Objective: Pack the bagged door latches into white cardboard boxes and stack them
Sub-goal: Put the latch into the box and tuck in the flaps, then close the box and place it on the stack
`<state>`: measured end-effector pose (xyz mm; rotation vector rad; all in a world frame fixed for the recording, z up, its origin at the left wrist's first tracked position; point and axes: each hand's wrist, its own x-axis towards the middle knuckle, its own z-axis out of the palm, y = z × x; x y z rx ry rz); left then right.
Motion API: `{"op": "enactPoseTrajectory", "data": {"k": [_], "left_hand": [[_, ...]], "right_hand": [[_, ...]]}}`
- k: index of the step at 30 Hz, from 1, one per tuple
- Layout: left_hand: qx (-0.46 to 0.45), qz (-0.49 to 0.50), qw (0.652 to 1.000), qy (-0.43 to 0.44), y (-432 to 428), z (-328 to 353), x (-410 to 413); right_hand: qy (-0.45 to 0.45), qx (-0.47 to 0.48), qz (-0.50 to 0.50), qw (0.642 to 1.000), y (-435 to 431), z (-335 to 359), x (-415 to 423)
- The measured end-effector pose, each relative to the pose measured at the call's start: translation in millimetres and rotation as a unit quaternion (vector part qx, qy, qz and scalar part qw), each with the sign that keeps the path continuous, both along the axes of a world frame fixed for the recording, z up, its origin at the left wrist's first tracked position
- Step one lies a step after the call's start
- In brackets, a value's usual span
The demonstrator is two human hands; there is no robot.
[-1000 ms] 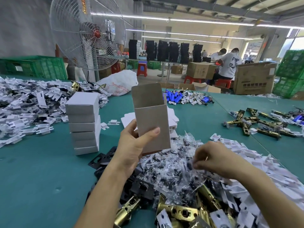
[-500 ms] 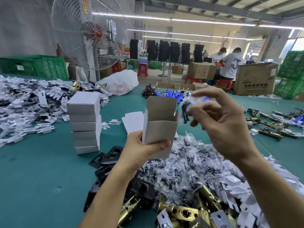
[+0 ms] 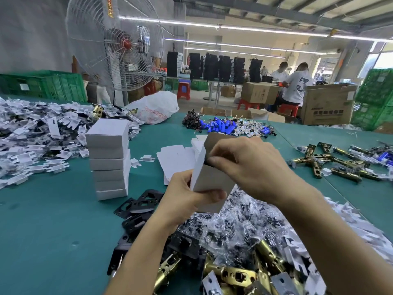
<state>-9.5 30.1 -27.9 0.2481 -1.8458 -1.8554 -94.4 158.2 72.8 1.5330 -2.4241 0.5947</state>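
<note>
While the left hand [image 3: 182, 203] grips one open white box [image 3: 212, 184] low down, thumb laid across its front, the right hand [image 3: 251, 167] is curled over the box's mouth. Its fingertips are tucked at the opening below the one raised flap, and whether they pinch anything there cannot be told. Both hands are held just above one heap of clear bags [image 3: 238, 222] with dark parts inside, far too many to count. Nearer the person than the hands lie several brass latches [image 3: 231, 273]. Beside the left wrist are a few black plates [image 3: 138, 205], overlapping. Left of the left hand stands one stack of white boxes [image 3: 109, 165] on the green table [image 3: 42, 231], six high as far as the edges show, all closed. Just beyond the left hand lie flat box blanks [image 3: 176, 160], their number unclear. Right of the right hand is a scatter of loose latches [image 3: 331, 165]. Far beyond both hands stand one fan [image 3: 119, 45] and two people [image 3: 295, 86].
</note>
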Motion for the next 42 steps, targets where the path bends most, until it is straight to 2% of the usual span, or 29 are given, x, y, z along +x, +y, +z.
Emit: {"op": "enactPoseTrajectory", "data": {"k": [3, 6, 11, 16, 23, 25, 28, 30, 32, 35, 38, 40, 42], "left_hand": [[-0.006, 0.000, 1.000, -0.008, 0.5, -0.2, 0.1], [-0.010, 0.001, 1.000, -0.012, 0.3, -1.0, 0.2], [-0.010, -0.026, 0.999, -0.033, -2.9, -1.2, 1.8], [-0.014, -0.065, 0.997, -0.032, 0.5, -2.0, 0.5], [-0.010, -0.086, 0.995, -0.051, 2.2, -6.9, -1.5], [0.003, -0.094, 0.994, -0.052, 2.5, -6.5, -1.2], [0.054, -0.101, 0.992, -0.055, 2.7, -6.0, -0.7], [0.091, -0.117, 0.987, -0.059, 2.1, -5.5, 0.9], [0.112, -0.140, 0.982, -0.064, 2.0, -5.1, 2.7], [0.101, -0.165, 0.978, -0.078, 3.4, -5.9, 2.6], [0.073, -0.167, 0.978, -0.098, 2.0, -9.4, 1.3], [0.084, -0.170, 0.975, -0.112, 1.6, -12.2, 0.4], [0.055, -0.168, 0.977, -0.123, 3.6, -13.7, -1.4]], "right_hand": [[0.008, 0.052, 0.004, 0.999, 3.4, 2.7, -1.0], [-0.031, 0.085, 0.043, 0.995, 7.6, 1.5, -0.5], [-0.083, -0.033, 0.104, 0.991, 13.8, -8.7, -3.0], [-0.010, 0.112, 0.042, 0.993, 14.4, -14.5, -1.5], [0.027, 0.159, 0.014, 0.987, 12.3, -13.5, 2.6], [0.039, 0.134, 0.018, 0.990, 13.8, -16.9, 0.4], [0.004, -0.076, 0.023, 0.997, 22.5, -29.3, -7.9], [-0.001, -0.206, -0.005, 0.979, 30.6, -40.6, -16.0], [-0.089, -0.271, 0.006, 0.959, 37.8, -52.2, -21.8], [-0.278, -0.292, 0.080, 0.912, 42.7, -72.2, -21.5], [-0.379, -0.271, 0.130, 0.875, 44.8, -92.4, -22.0], [-0.380, -0.240, 0.131, 0.884, 44.9, -101.1, -25.1], [-0.319, -0.213, 0.105, 0.917, 45.2, -107.0, -30.0]]}}
